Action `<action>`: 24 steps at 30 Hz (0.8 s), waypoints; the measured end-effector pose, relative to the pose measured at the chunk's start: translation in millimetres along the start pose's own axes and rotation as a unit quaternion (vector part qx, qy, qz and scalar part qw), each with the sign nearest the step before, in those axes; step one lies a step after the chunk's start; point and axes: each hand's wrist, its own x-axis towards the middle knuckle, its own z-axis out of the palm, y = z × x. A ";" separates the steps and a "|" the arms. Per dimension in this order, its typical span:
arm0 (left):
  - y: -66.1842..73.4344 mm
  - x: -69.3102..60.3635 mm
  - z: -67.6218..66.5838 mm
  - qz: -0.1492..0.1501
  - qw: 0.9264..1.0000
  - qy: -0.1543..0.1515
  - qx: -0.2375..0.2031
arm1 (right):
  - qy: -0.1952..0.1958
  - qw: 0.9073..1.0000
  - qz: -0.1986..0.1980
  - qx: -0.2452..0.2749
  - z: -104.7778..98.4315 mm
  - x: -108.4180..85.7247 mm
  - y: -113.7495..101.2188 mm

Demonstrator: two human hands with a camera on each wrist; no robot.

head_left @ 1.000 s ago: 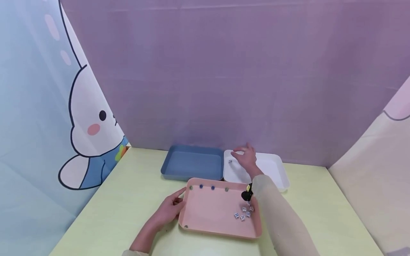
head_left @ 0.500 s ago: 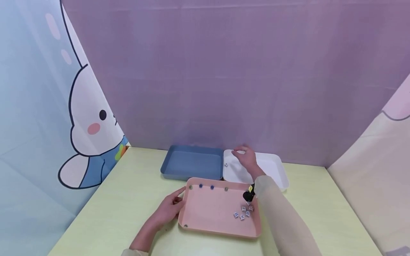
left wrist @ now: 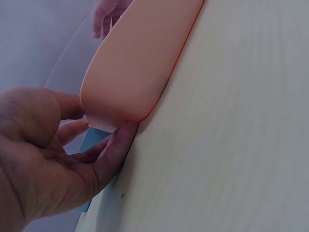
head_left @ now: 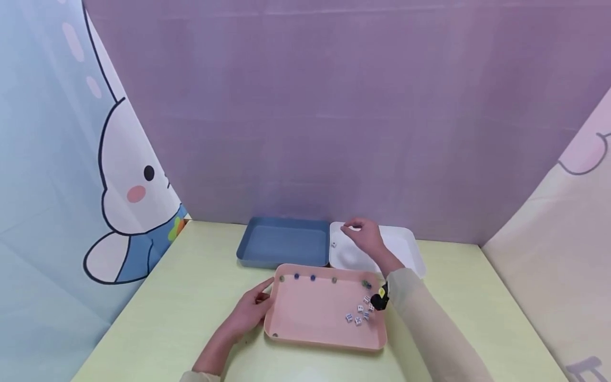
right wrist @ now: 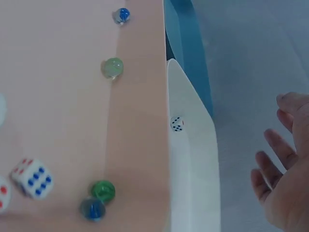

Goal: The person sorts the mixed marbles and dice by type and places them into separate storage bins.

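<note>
Presently a white die (head_left: 333, 244) dotted blue and red lies in the white tray (head_left: 400, 246), by its left wall, near the right hand (head_left: 366, 239), whose fingers bend loosely. The left hand (head_left: 251, 311) grips the side of the pink tray (head_left: 310, 313), with worktop (head_left: 176, 307) stretching to its left. Purple cloth (head_left: 334, 132) rises beyond both hands. The black wristband (head_left: 380, 300) bears an unreadable yellow mark.

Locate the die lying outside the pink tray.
In the head view, the die lies inside the white tray at its left end, near the blue tray and down-left of the right hand.
</note>
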 end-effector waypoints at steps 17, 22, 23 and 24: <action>-6.9 -0.5 3.7 -0.011 1.000 0.019 -0.007 | -0.167 0.974 -0.126 -0.083 -27.2 -49.0 -43.7; -7.8 2.1 2.8 -0.011 1.000 0.022 0.000 | -0.224 0.962 -0.132 -0.086 -31.7 -62.3 -55.8; -8.0 2.4 2.7 -0.013 1.000 0.024 0.001 | -0.238 0.957 -0.138 -0.090 -32.0 -65.1 -57.7; -8.2 2.7 2.7 -0.016 1.000 0.025 0.003 | -0.253 0.951 -0.145 -0.100 -32.2 -67.6 -59.3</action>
